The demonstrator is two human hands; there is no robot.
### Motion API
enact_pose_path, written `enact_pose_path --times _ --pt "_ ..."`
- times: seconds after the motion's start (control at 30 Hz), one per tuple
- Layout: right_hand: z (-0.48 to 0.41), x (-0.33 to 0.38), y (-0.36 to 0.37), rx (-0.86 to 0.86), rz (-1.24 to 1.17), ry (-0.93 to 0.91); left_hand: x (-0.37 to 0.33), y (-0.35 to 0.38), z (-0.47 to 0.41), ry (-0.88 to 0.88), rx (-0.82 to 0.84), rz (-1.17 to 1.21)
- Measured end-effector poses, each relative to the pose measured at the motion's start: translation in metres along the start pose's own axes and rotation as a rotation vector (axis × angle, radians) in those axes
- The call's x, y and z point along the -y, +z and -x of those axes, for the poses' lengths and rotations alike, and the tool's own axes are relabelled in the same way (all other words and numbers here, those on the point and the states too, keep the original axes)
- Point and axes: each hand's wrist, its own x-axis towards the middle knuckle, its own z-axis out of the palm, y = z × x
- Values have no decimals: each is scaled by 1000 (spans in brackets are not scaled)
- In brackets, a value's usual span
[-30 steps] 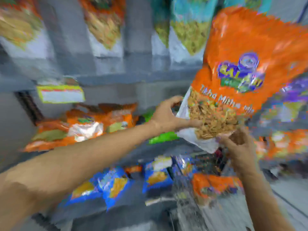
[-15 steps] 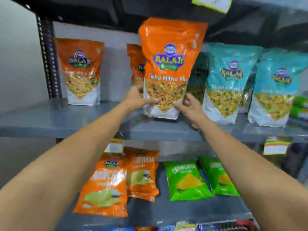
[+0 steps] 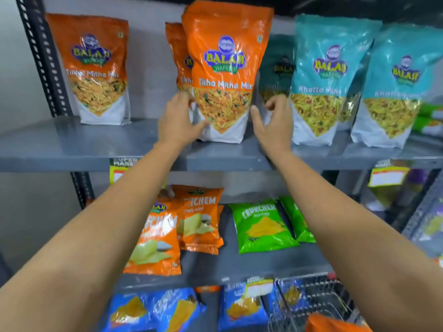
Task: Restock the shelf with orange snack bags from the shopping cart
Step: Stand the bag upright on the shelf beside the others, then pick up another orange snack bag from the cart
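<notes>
Step in hand: placement of one orange snack bag on the upper shelf; the bag stands upright on its base, set a little back from the shelf's front edge, about midway along it; a second orange bag stands directly behind it and slightly to the left, partly hidden.

Left hand: fingers spread, palm against the bag's lower left side, thumb across the white bottom corner; contact looks light, more steadying than gripping. Right hand: spread open just beside the bag's lower right edge; whether the thumb touches the bag I cannot tell; the fingers curl near a darker teal bag behind. Neither hand is clamped on anything.

Neighbours: another orange bag stands well apart toward the shelf's left end; teal bags stand just beside on the right.

Judgement: bag is placed and appears to stand on its own; release is under way or due. Next move calls for drawing both hands straight back without brushing the bag, then reaching down to the shopping cart at the lower right, where an orange shape, probably more stock, shows at the frame's bottom edge; risk: bag tips forward if nudged.
</notes>
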Motion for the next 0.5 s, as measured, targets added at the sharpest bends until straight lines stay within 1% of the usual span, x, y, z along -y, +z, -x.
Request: enact_pose_path --times 0.03,0.07,0.13,0.2,0.27,0.3,0.33,0.37,0.43,0.5 --pt "13 0 -11 -46 67 -21 -8 -2 11 69 -25 -74" --pt "33 -6 -24 -75 129 -11 -17 -2 24 120 -43 -97" --pt "86 -25 -56 -94 231 75 -37 10 62 186 -60 -8" --pt "153 -54 -93 -66 306 225 -57 37 113 229 -15 138" --pt "233 -87 -132 15 352 472 -81 74 180 209 57 246" --pt "273 -100 -151 54 359 615 -95 94 217 136 125 311" --pt "309 -111 -169 83 367 751 -109 119 257 27 208 396" --pt "340 -120 -185 102 371 874 -125 145 298 -121 318 470" --pt "388 -136 -212 135 343 1044 -161 190 363 -464 533 596" --pt "417 -158 -231 134 324 1139 -193 229 402 -874 703 721"
